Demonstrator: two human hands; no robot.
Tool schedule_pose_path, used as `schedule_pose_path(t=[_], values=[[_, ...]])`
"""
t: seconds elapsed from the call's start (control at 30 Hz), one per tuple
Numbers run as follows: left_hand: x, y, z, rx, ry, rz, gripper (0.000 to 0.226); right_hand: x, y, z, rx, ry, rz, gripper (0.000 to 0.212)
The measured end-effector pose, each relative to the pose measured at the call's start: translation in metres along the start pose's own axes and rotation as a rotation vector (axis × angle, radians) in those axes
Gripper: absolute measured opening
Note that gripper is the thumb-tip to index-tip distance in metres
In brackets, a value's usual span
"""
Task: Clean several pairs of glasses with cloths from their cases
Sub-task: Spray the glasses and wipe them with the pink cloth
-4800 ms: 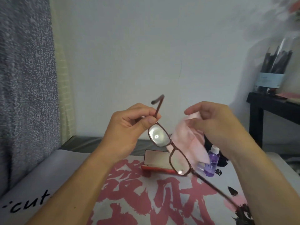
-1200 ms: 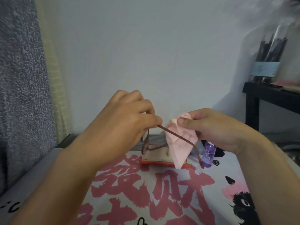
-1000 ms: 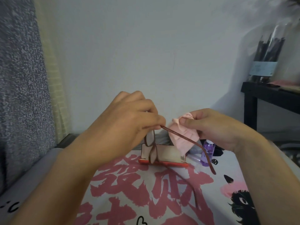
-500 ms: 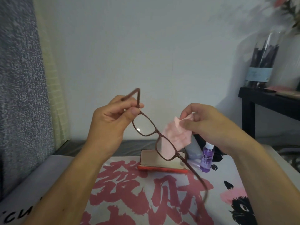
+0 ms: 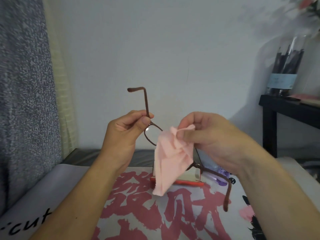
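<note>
Brown-framed glasses (image 5: 151, 131) are held up in the air over the printed cover. My left hand (image 5: 124, 132) pinches the frame at its left hinge, with that temple arm standing straight up. My right hand (image 5: 209, 135) pinches a pink cloth (image 5: 171, 161) between thumb and fingers. The cloth hangs in front of the right lens and hides it. The other temple arm runs down to the right below my right wrist. An open red glasses case (image 5: 188, 181) lies on the cover behind the cloth.
A small purple spray bottle (image 5: 219, 175) lies right of the case. The cover (image 5: 138, 213) bears large pink characters and black cat prints. A black side table (image 5: 285, 108) with a jar of dark sticks stands at the right. A grey curtain hangs at the left.
The cloth has come down over the right lens, which showed bare half a second ago. The glasses have turned a little, so the left temple arm stands more upright.
</note>
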State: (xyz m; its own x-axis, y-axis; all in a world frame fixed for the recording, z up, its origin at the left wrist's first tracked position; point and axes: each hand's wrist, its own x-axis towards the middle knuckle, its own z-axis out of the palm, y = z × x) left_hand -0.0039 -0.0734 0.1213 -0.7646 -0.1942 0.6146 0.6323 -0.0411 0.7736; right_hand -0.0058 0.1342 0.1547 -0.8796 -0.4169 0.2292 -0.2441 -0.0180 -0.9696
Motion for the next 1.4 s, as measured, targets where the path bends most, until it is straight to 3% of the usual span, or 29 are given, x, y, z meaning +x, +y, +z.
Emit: schedule_pose_path(t=[0.07, 0.13, 0.23, 0.4, 0.5, 0.7, 0.87, 1.03, 1.27, 1.4], values=[[0.000, 0.001, -0.001, -0.002, 0.009, 0.005, 0.018, 0.002, 0.004, 0.002, -0.212, 0.085, 0.024, 0.011], [0.001, 0.003, -0.001, 0.005, 0.011, 0.021, 0.019, 0.001, 0.003, -0.001, -0.237, 0.096, 0.058, 0.007], [0.002, 0.003, -0.002, 0.029, 0.023, 0.062, 0.016, -0.005, -0.003, -0.002, -0.209, 0.057, 0.112, 0.003], [0.003, 0.004, -0.001, 0.089, 0.022, 0.146, 0.016, -0.010, -0.005, -0.005, -0.296, -0.008, 0.209, 0.025], [0.003, 0.005, 0.001, 0.091, 0.017, 0.168, 0.014, -0.010, -0.008, -0.006, -0.445, -0.077, 0.176, 0.020], [0.002, 0.005, 0.002, 0.148, -0.016, 0.211, 0.012, -0.009, -0.003, 0.001, -0.506, -0.196, 0.195, 0.009], [0.001, 0.005, 0.002, 0.145, -0.027, 0.202, 0.013, -0.010, -0.002, 0.003, -0.432, -0.291, 0.172, 0.008], [0.002, 0.003, 0.001, 0.115, 0.009, 0.159, 0.012, -0.014, -0.003, 0.004, -0.329, -0.330, 0.170, 0.026], [0.002, 0.004, -0.001, 0.157, 0.006, 0.157, 0.015, -0.007, 0.008, 0.006, -0.393, -0.279, 0.186, 0.007], [0.003, 0.001, -0.003, 0.122, 0.033, 0.106, 0.012, -0.008, 0.005, 0.011, -0.259, -0.301, 0.235, 0.025]])
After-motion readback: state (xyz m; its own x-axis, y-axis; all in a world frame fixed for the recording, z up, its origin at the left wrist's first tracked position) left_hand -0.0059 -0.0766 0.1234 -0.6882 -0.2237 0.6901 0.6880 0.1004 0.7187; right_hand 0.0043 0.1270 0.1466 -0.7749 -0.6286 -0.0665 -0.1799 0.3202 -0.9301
